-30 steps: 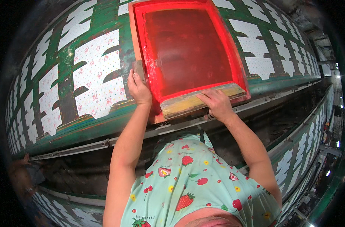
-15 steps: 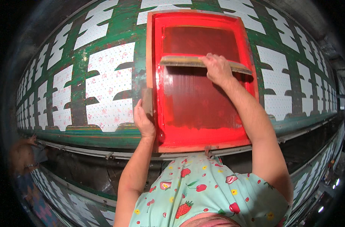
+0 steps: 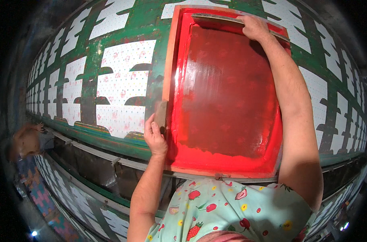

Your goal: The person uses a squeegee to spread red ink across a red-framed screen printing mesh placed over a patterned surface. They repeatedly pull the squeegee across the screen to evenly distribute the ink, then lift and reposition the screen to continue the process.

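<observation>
A screen-printing frame [image 3: 171, 66] with a red-coated inner border lies on the long green table, its dark red mesh [image 3: 230, 92] wet and shiny in places. My right hand [image 3: 255, 28] is closed over the top of a long wooden squeegee [image 3: 215, 17], which spans the frame near its far end. At the frame's near left side, my left hand [image 3: 155, 137] grips a small wooden block [image 3: 161, 114] that sits against the outer edge. The squeegee's lower edge is hidden from view.
White cut pieces with a small floral print [image 3: 126, 72] lie in rows on the green table [image 3: 161, 52]. A metal rail [image 3: 87, 148] runs along the near edge. At the far left another person [image 3: 26, 141] stands by the table.
My right hand has pushed the squeegee away from me, from the upper part of the mesh to the frame's far end. My left hand keeps its place on the block.
</observation>
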Available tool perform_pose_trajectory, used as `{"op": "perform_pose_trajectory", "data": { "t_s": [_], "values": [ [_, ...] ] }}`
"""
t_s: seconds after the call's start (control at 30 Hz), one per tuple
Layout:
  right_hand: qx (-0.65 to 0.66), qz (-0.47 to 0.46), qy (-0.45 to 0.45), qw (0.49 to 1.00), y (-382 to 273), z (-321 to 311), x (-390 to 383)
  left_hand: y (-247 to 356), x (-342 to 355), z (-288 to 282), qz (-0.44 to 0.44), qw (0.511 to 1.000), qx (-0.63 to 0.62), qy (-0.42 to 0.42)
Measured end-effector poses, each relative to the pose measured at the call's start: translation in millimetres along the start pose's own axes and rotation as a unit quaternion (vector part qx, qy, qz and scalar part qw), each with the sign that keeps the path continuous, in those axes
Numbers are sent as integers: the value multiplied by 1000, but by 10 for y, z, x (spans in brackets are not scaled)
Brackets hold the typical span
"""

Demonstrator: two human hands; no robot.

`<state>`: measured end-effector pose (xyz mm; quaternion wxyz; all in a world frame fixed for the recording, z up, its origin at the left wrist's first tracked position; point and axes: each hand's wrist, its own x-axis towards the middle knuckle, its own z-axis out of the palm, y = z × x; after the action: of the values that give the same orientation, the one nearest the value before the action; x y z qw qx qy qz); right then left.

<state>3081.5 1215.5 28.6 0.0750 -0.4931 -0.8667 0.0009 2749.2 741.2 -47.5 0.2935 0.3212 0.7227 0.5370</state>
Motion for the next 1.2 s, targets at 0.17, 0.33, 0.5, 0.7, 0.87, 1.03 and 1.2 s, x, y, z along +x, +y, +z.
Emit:
{"op": "perform_pose_trajectory", "data": {
  "t_s": [0.17, 0.33, 0.5, 0.7, 0.87, 1.03, 1.2],
  "values": [
    [13, -10, -51, 999, 28, -78, 15, 51, -10, 23, -13, 1000, 2, 0],
    [42, 24, -118, 992, -205, -197, -290, 144, 23, 87, 46, 998, 35, 1],
    [58, 0, -151, 987, -644, -394, -1010, 153, 76, 126, 71, 994, 80, 15],
    [54, 2, -173, 983, -1339, -612, -2089, 98, 104, 123, 47, 999, 14, -9],
    [75, 5, -182, 980, -1899, -652, -3016, -63, 220, 92, 78, 994, 78, -9],
    [93, 5, -151, 984, -2441, -720, -3911, -184, 250, 121, 82, 996, -8, -22],
    [75, 1, -135, 988, -2842, -760, -4526, -58, 203, 142, 108, 994, -9, -8]
  ]
}}
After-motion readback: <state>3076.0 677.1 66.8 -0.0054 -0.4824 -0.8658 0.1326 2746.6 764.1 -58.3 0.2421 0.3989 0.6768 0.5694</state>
